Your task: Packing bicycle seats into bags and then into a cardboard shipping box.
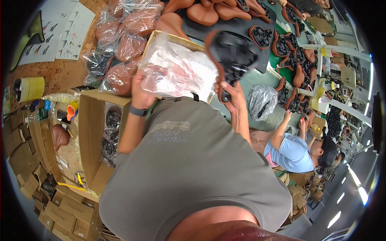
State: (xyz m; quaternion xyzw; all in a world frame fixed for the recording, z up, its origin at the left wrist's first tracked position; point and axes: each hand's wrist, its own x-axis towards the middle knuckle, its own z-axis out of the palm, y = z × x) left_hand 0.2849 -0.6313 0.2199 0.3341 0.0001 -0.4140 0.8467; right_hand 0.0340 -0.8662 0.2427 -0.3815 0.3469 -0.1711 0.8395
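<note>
In my right hand is a brown bicycle saddle, gripped by its narrow nose. Its black underside faces up, and the wide end points away from me. My left hand, smeared by motion, holds a clear plastic bag at its near left side; the fingertips are partly hidden behind the film. The bag is apart from the saddle. Beneath it lies a shallow yellow-edged tray with more clear bags in it, right in front of my waist.
Bagged saddles are heaped at the left. Bare brown saddles lie on a black mat at the far side. An open carton with wrapped saddles stands left of me. A co-worker in blue sits at the right, by more upturned saddles.
</note>
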